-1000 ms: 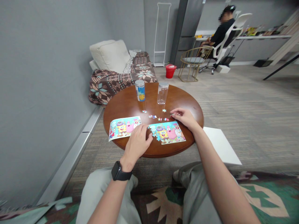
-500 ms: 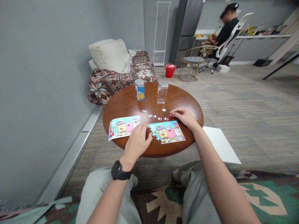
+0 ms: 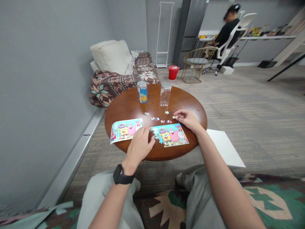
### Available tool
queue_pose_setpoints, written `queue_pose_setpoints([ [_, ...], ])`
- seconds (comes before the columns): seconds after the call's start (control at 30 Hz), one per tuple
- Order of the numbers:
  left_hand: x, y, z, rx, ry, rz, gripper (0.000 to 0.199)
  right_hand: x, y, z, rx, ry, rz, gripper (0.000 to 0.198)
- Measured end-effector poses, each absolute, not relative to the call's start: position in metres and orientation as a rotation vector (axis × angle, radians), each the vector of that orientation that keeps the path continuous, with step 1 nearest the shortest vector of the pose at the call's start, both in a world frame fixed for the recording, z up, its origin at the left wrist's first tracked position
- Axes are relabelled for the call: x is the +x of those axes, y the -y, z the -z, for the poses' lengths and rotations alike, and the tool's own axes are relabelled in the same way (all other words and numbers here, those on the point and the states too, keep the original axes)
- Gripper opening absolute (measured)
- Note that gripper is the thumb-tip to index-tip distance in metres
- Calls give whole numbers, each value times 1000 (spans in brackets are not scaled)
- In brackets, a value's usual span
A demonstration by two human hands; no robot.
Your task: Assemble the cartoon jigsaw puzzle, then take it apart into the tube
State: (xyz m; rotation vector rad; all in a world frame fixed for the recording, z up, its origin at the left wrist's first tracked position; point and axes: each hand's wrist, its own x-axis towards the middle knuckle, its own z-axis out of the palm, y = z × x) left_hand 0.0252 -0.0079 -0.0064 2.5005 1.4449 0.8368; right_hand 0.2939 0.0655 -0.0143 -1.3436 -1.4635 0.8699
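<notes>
A partly assembled jigsaw puzzle (image 3: pixel 175 135) with cartoon figures lies near the table's front edge, its left side ragged. To its left is a printed reference picture (image 3: pixel 124 129) with one corner curled. My left hand (image 3: pixel 141 142) rests between the two, fingers spread and holding nothing, covering part of the picture sheet. Beyond the puzzle, my right hand (image 3: pixel 187 119) pinches a jigsaw piece (image 3: pixel 174 117) that shows its plain tan back. Several loose pieces (image 3: pixel 155 119) lie scattered nearby, among them a light blue one (image 3: pixel 167 112).
On the round wooden table (image 3: pixel 126 101) stand a labelled jar (image 3: pixel 142 93) and a clear jar (image 3: pixel 165 95), both with metal lids. A white board (image 3: pixel 224 148) sits low at the right. Farther back are a red bin (image 3: pixel 173 72), a wire chair (image 3: pixel 198 62) and a seated person (image 3: pixel 226 35).
The piece in my right hand has turned from its red printed face to its tan back. My left hand stays put. The seated person in the background has shifted slightly.
</notes>
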Motion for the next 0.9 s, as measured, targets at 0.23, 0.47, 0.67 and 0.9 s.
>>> queue_pose_setpoints([
  [0.23,24,8,8,2506,-1442,-850,19,293,-67,17,-1325,1436,-871,23],
  [0.47,25,8,7,2504,-1448,-848,19,294,-66,16,-1326,1421,-882,22],
  [0.67,25,9,6,2503,-1451,-840,19,295,-68,19,-1284,1383,-905,32],
  [0.9,26,9,5,2494,-1453,-830,19,293,-68,17,-1257,1377,-944,38],
])
